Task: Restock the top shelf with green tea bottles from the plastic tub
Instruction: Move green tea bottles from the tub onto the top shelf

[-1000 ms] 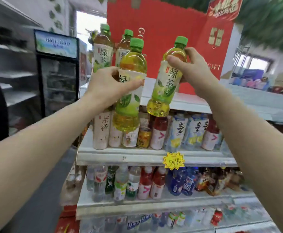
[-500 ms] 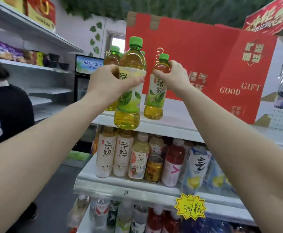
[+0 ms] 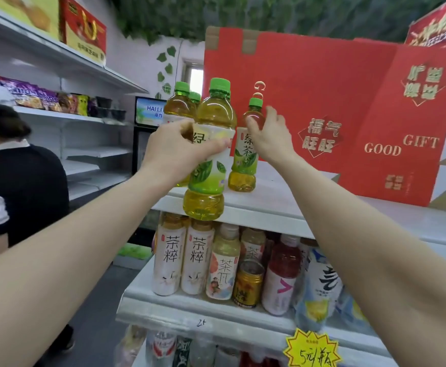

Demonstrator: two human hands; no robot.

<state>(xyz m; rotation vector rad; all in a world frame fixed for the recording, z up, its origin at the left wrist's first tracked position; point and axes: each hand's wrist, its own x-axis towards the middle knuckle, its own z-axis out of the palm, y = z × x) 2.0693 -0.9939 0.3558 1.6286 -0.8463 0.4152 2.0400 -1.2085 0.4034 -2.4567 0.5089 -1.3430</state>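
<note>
- The red gift carton (image 3: pixel 322 115) fills the upper right of the frame, standing along the back of the top shelf (image 3: pixel 296 210).
- Your left hand (image 3: pixel 174 152), centre frame, grips a green tea bottle (image 3: pixel 208 181) round its label, fingers and thumb curled tight. The bottle is upright, long axis vertical, its base hanging before the shelf's front lip, not yet on the board.
- Just right of it, a second green tea bottle (image 3: pixel 244 160) stands on the shelf. Your right hand (image 3: pixel 269 139) is at its shoulder, fingers loosely spread, thumb tip touching.
- More green-capped bottles (image 3: pixel 180 102) stand behind the left hand.
- The free spot appears to lie up and beyond your left fingers, so that hand is nearer; the base likely needs lifting over the lip.
- The plastic tub is out of view.
</note>
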